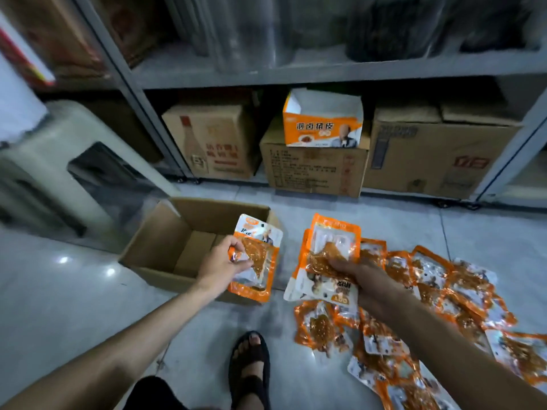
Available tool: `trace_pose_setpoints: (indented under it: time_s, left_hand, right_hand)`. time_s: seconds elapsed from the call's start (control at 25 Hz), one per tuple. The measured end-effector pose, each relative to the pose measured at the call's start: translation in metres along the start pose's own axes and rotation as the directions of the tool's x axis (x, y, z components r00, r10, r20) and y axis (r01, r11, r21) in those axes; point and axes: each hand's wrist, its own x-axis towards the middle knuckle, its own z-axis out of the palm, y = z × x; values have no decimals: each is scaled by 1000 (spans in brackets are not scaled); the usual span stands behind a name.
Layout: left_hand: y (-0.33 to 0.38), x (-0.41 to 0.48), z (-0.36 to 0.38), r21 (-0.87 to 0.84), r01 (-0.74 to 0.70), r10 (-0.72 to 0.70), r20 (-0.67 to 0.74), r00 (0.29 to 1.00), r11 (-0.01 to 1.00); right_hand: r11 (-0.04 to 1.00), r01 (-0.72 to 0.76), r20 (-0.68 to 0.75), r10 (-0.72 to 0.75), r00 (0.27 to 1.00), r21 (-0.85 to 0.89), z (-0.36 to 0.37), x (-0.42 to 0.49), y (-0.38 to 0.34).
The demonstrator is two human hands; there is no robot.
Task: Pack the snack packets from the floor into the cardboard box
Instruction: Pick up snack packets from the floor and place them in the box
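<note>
An open brown cardboard box (pixel 154 250) stands on the floor at centre left, and I see no packets on its bottom. My left hand (pixel 220 263) holds one orange-and-white snack packet (pixel 260 279) over the box's right wall. To the right, my right hand (pixel 359 275) grips a few stacked snack packets (pixel 330 247) just above the floor. Several more snack packets (pixel 438 294) lie scattered on the floor at the right, some under my right forearm.
A grey metal shelf rack (pixel 296 74) stands ahead with closed cardboard cartons (pixel 313 170) and an open orange display box (pixel 322 125) on its lowest level. A pale plastic stool (pixel 56 161) is at the left. My sandalled foot (pixel 250 365) rests on the grey tiles near the bottom.
</note>
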Motion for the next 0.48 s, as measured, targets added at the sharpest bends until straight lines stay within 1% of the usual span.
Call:
trace_pose_setpoints:
  time_s: [0.08,0.16,0.2,0.24,0.32,0.36,0.4,0.44,0.48]
  left_hand:
    - [-29,9,-14,-109,132,-141,-74,987,985]
    - [-65,28,-26,-209,250,-280,-127,951,945]
    - [-84,40,-30,-265,276,-322,-146,936,924]
    - [-101,53,-33,-328,285,-350,-159,923,901]
    - [-129,79,-37,-417,291,-390,-172,905,861]
    - [-140,90,-38,-434,293,-399,-177,899,852]
    - [-152,101,-38,-446,301,-412,-174,894,843]
    - [-162,111,-39,-439,316,-425,-175,888,841]
    - [-170,119,-40,-423,330,-439,-189,879,844]
  right_hand:
    - [995,3,-26,-5,1000,-97,18,14,5]
    - [962,-17,-84,-6,996,-272,32,37,18]
    - [932,7,-70,-35,997,-362,40,52,21]
    - [893,59,-32,-82,996,-447,51,65,19]
    - [797,216,69,-215,974,-564,84,97,-1]
    - [730,316,154,-282,947,-606,107,117,-14]
    - [626,407,254,-323,912,-665,134,138,-26]
    - [463,504,370,-354,859,-729,161,160,-34]
    - [239,572,493,-319,810,-785,184,183,-35]
